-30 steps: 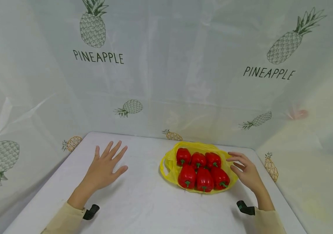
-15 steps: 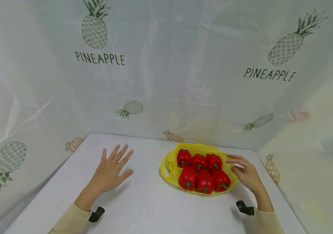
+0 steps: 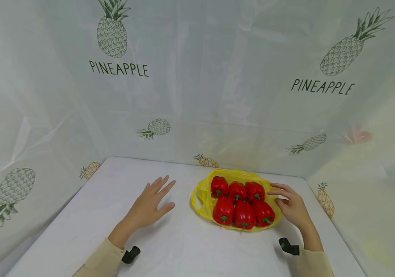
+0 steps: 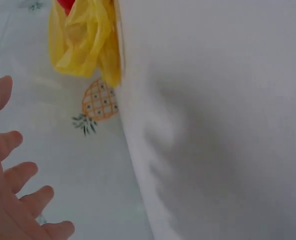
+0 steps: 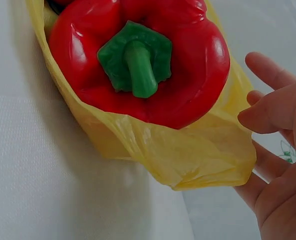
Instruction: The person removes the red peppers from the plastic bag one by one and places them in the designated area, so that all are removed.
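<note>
Head view: six red peppers (image 3: pixel 244 211) are contained in a yellow plastic bag (image 3: pixel 203 191), laid right of centre on a white table (image 3: pixel 173 246), green stems turned toward the near side. Left hand (image 3: pixel 146 209) is held left of the bag, apart from it, fingers spread. Right hand (image 3: pixel 293 207) is placed at the bag's right edge, fingers loosely bent. Beige sleeves (image 3: pixel 102 261) are worn on both arms. The back is covered by a pale pineapple-print sheet (image 3: pixel 218 96).

Left wrist view: spread fingertips are seen at the left edge; a bit of red and the bag's yellow folds are shown at the top. A soft shadow is cast on the table.

Right wrist view: the picture is mostly filled by one pepper, bag film gathered below it. The fingers are parted, partly hidden by the bag's corner; whether the film is touched or pinched cannot be told.
</note>
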Tool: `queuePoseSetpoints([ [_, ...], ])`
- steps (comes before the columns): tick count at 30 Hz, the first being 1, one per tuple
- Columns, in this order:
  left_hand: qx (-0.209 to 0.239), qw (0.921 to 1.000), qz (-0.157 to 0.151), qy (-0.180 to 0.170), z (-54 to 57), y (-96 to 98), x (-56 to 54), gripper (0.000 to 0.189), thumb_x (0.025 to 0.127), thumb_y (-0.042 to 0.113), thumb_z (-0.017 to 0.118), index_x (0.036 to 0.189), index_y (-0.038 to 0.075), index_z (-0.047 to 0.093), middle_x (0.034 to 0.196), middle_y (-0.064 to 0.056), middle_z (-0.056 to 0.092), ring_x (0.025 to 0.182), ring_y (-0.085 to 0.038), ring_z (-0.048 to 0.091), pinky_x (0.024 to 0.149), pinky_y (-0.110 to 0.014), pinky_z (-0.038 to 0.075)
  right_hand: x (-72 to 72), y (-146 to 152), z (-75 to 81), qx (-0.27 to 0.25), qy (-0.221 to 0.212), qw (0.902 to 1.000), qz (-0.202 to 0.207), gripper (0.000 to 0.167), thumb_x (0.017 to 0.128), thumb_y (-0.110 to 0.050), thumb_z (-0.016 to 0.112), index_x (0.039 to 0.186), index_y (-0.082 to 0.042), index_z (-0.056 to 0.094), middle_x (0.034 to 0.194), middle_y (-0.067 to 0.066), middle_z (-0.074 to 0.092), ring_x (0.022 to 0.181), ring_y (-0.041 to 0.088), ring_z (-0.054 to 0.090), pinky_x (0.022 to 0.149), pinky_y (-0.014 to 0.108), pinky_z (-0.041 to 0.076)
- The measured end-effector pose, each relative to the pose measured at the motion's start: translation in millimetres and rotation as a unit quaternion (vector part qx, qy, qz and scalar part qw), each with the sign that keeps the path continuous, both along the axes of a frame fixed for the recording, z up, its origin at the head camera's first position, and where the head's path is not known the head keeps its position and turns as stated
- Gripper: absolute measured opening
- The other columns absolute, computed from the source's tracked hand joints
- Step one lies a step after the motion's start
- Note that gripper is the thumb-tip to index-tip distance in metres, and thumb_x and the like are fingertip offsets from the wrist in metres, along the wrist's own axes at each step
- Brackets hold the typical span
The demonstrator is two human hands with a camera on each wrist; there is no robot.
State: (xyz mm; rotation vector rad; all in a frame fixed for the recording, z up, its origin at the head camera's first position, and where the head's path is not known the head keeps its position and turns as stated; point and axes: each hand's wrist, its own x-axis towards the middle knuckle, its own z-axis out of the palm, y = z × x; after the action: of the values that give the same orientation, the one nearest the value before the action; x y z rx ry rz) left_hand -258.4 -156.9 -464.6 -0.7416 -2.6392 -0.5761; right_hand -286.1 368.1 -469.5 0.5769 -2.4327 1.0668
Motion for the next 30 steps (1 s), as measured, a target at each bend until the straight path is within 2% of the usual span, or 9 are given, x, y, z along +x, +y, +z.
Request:
queuePoseSetpoints([
  [4, 0.048, 0.9967, -0.014, -0.065, -2.5, 18.6, -0.9, 0.073, 0.104, 0.050, 0.065, 0.167, 0.028, 0.036, 0.174, -0.005, 0.030, 0.158, -0.037, 0.031, 0.120, -0.069, 0.034, -0.7, 1, -1.6, 0.000, 0.003, 1.0000, -0.006, 0.038, 0.092, 0.017, 0.066, 0.115, -0.009, 0.081, 0.140, 0.014, 0.064, 0.122, 0.019, 0.062, 0.086, 0.009, 0.054],
  [7, 0.061, 0.9926, -0.019, -0.103, -4.3, 34.5, -1.9, 0.071, 0.104, 0.050, 0.065, 0.166, 0.030, 0.037, 0.175, -0.002, 0.029, 0.158, -0.035, 0.032, 0.117, -0.068, 0.039, -1.5, 2, -3.3, -0.003, 0.005, 1.0000, -0.008, 0.037, 0.092, 0.017, 0.067, 0.116, -0.009, 0.081, 0.140, 0.015, 0.065, 0.123, 0.023, 0.061, 0.086, 0.009, 0.054],
  [9, 0.064, 0.9902, -0.022, -0.122, -5.1, 45.3, -2.0, 0.069, 0.104, 0.049, 0.065, 0.166, 0.031, 0.038, 0.175, 0.000, 0.029, 0.158, -0.034, 0.033, 0.117, -0.067, 0.039, -2.0, 2, -4.2, -0.005, 0.008, 0.9999, -0.008, 0.037, 0.091, 0.017, 0.068, 0.114, -0.008, 0.081, 0.139, 0.016, 0.065, 0.122, 0.024, 0.062, 0.086, 0.007, 0.052],
  [11, 0.066, 0.9883, -0.026, -0.135, -6.3, 55.5, -1.8, 0.069, 0.104, 0.048, 0.065, 0.165, 0.031, 0.039, 0.175, 0.002, 0.029, 0.158, -0.033, 0.033, 0.118, -0.066, 0.039, -3.0, 3, -5.3, -0.011, 0.013, 0.9998, -0.006, 0.035, 0.091, 0.018, 0.069, 0.113, -0.007, 0.081, 0.138, 0.017, 0.065, 0.120, 0.019, 0.063, 0.087, 0.005, 0.051],
  [16, 0.074, 0.9866, -0.038, -0.141, -9.4, 74.9, -1.7, 0.066, 0.104, 0.046, 0.065, 0.164, 0.031, 0.042, 0.174, 0.003, 0.030, 0.157, -0.032, 0.035, 0.117, -0.066, 0.040, -5.7, 3, -8.7, -0.022, 0.024, 0.9995, -0.007, 0.029, 0.090, 0.014, 0.074, 0.110, -0.005, 0.081, 0.134, 0.019, 0.067, 0.116, -0.009, 0.057, 0.085, 0.004, 0.050],
  [18, 0.078, 0.9862, -0.045, -0.139, -10.1, 80.1, -2.1, 0.065, 0.104, 0.047, 0.065, 0.164, 0.031, 0.043, 0.174, 0.002, 0.030, 0.156, -0.032, 0.035, 0.117, -0.066, 0.041, -6.0, 4, -9.5, -0.019, 0.024, 0.9994, -0.015, 0.027, 0.090, 0.011, 0.076, 0.109, -0.006, 0.082, 0.133, 0.019, 0.068, 0.115, -0.014, 0.054, 0.084, 0.004, 0.050],
  [22, 0.087, 0.9845, -0.058, -0.141, -11.4, 87.4, -2.2, 0.065, 0.105, 0.046, 0.065, 0.163, 0.029, 0.043, 0.173, 0.000, 0.031, 0.156, -0.034, 0.035, 0.117, -0.065, 0.041, -6.7, 6, -10.7, -0.012, 0.020, 0.9993, -0.027, 0.025, 0.091, 0.009, 0.076, 0.109, -0.007, 0.083, 0.131, 0.017, 0.069, 0.113, -0.015, 0.054, 0.084, 0.004, 0.051],
  [30, 0.096, 0.9803, -0.083, -0.151, -13.9, 104.2, -3.0, 0.064, 0.106, 0.047, 0.062, 0.163, 0.026, 0.044, 0.172, -0.003, 0.034, 0.157, -0.035, 0.035, 0.120, -0.065, 0.038, -10.9, 8, -14.3, -0.002, 0.041, 0.9988, -0.027, 0.028, 0.084, 0.019, 0.074, 0.105, 0.001, 0.081, 0.123, 0.020, 0.070, 0.111, -0.017, 0.054, 0.086, 0.002, 0.049],
])
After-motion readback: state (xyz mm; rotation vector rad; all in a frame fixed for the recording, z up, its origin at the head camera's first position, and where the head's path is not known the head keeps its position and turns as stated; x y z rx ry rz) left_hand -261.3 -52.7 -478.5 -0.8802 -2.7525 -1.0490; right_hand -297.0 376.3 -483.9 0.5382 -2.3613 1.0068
